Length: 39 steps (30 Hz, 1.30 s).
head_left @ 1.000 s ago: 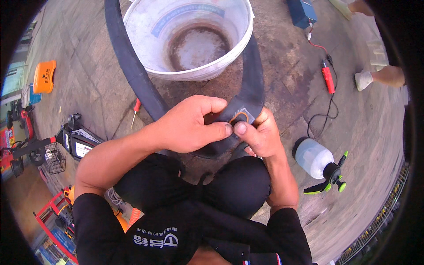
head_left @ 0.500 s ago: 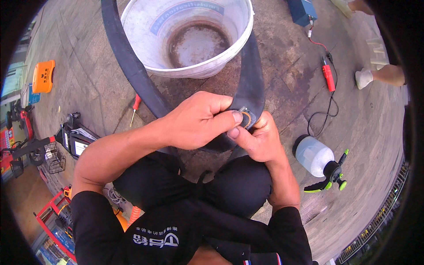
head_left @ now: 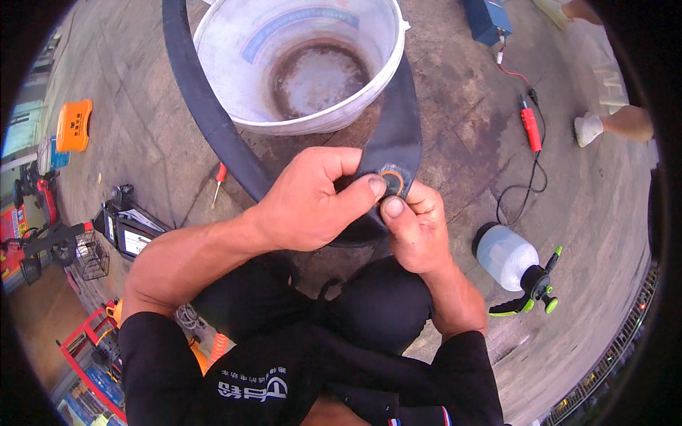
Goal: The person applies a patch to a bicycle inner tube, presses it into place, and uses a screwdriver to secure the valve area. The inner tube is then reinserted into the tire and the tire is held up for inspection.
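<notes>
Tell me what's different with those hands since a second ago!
On the bare left hand, the thumb moved up, away from the body; it was level with the thumb of the right hand and now sits higher. Nothing was let go: both hands hold the black rubber tube at its round orange-edged patch. The white plastic bucket and red-handled screwdriver stayed put.

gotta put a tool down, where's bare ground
Bare paving lies between black tube and red corded tool, also between orange case and screwdriver. Crowded around lower-left orange coil and where left hand and right hand hold tube.
</notes>
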Each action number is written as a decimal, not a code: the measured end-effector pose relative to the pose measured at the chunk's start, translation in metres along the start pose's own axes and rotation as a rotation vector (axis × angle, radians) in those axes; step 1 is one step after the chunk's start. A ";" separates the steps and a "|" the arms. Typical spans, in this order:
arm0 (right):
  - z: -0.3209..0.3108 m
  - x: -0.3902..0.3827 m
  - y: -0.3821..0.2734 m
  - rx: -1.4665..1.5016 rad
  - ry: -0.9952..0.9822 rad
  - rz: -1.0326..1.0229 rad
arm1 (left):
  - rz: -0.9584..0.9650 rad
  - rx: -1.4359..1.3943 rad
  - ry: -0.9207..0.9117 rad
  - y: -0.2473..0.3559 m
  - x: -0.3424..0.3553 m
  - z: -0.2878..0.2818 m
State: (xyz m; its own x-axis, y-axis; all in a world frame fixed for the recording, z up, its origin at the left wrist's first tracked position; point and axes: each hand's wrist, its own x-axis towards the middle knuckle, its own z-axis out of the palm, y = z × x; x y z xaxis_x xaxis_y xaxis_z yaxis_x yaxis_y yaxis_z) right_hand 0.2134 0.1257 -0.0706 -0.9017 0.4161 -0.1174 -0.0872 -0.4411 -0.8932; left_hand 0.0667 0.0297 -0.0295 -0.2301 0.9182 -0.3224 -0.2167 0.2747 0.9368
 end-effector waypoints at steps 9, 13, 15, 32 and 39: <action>-0.010 0.007 0.006 -0.028 -0.012 0.149 | -0.203 -0.176 -0.173 0.002 0.001 -0.014; -0.012 0.012 0.008 0.113 -0.049 0.232 | -0.266 -0.115 -0.163 0.003 -0.004 -0.013; -0.011 0.011 0.007 0.131 -0.077 0.164 | -0.256 -0.118 -0.177 0.002 -0.007 -0.015; 0.000 0.010 0.009 -0.415 0.085 -0.221 | -0.354 -0.090 -0.046 -0.007 -0.024 -0.001; -0.006 0.007 0.010 -0.256 -0.073 -0.111 | -0.204 -0.277 0.003 -0.012 -0.018 -0.004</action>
State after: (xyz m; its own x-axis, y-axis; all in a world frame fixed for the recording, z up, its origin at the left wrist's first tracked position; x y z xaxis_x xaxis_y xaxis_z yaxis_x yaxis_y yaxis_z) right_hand 0.2081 0.1288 -0.0829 -0.9216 0.3880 0.0105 -0.0859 -0.1775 -0.9804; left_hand 0.0699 0.0086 -0.0357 -0.1585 0.8511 -0.5005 -0.5081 0.3644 0.7805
